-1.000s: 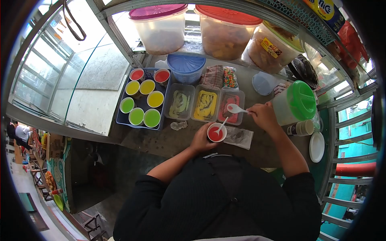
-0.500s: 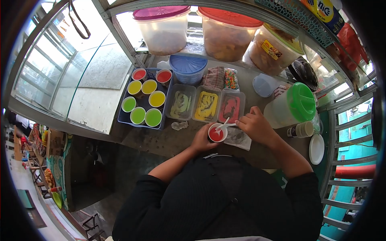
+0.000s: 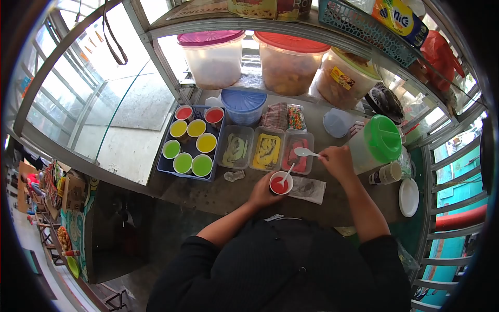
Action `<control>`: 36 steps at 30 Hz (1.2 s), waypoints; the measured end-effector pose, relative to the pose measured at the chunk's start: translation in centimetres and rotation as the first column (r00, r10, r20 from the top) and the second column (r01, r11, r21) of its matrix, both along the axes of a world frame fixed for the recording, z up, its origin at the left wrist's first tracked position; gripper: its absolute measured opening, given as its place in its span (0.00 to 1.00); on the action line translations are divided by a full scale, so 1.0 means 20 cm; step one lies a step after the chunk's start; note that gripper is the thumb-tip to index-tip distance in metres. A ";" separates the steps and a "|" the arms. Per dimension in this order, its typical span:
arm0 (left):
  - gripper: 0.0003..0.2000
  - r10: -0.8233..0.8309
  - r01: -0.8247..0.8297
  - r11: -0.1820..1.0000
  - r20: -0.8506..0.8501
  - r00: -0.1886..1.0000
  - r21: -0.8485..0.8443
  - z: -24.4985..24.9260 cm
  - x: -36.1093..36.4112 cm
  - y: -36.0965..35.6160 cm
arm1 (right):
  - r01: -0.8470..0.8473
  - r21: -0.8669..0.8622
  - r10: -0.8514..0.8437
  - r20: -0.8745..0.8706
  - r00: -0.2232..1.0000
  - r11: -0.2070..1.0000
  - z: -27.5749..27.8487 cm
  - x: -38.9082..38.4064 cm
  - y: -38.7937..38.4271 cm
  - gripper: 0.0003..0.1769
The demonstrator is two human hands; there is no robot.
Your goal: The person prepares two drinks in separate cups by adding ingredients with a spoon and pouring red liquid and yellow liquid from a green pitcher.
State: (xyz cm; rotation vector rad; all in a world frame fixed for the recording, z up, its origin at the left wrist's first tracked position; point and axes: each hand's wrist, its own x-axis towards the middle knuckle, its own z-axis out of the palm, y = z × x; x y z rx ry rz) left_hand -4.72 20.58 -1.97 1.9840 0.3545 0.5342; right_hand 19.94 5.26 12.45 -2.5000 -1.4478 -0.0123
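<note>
My left hand [image 3: 263,193] is wrapped around a paper cup [image 3: 274,188] of red filling. A small white spoon [image 3: 288,172] stands tilted inside that cup. My right hand [image 3: 339,160] grips the handle of another white spoon [image 3: 303,152], whose bowl is over the clear tub with red contents [image 3: 306,167]. Beside it are a tub of yellow [image 3: 267,151] and a tub of pale green [image 3: 235,149], both partly scraped out. A folded whitish cloth or paper [image 3: 313,190] lies right of the held cup.
To the left, a blue tray [image 3: 193,175] holds several cups of red, yellow and green. Behind the tubs are a blue-lidded container [image 3: 243,110] and a bag of colourful sweets [image 3: 296,118]. A green-lidded jug [image 3: 364,147], stacked cups [image 3: 385,174] and white plates [image 3: 408,197] are at right.
My right hand has moved up and away from the cup, lifting its spoon to the red tub. The cup stays in my left hand with the small spoon inside. The view has tilted upward.
</note>
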 end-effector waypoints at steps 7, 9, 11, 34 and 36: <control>0.41 0.066 -0.070 0.997 0.096 0.993 0.042 -0.01 -0.02 -0.02 | -0.167 0.289 0.098 0.238 0.966 0.943 -0.28 -0.08 0.08 0.17; 0.41 0.122 -0.123 0.992 0.136 0.983 0.000 0.00 -0.02 -0.03 | -0.161 0.404 0.062 0.246 0.967 0.900 -0.19 -0.23 0.10 0.20; 0.41 0.169 -0.162 0.985 0.158 0.973 -0.056 0.02 -0.04 -0.04 | 0.158 0.504 0.172 -0.547 0.820 0.849 -0.34 -0.34 0.12 0.20; 0.40 0.166 -0.171 0.985 0.132 0.977 0.025 -0.01 -0.08 -0.01 | -0.029 0.455 0.149 -0.230 0.962 0.890 -0.27 -0.74 0.06 0.09; 0.41 0.166 -0.171 0.985 0.147 0.975 0.022 -0.01 -0.08 -0.01 | 0.036 0.455 0.115 -0.300 0.947 0.890 -0.27 -0.73 0.09 0.10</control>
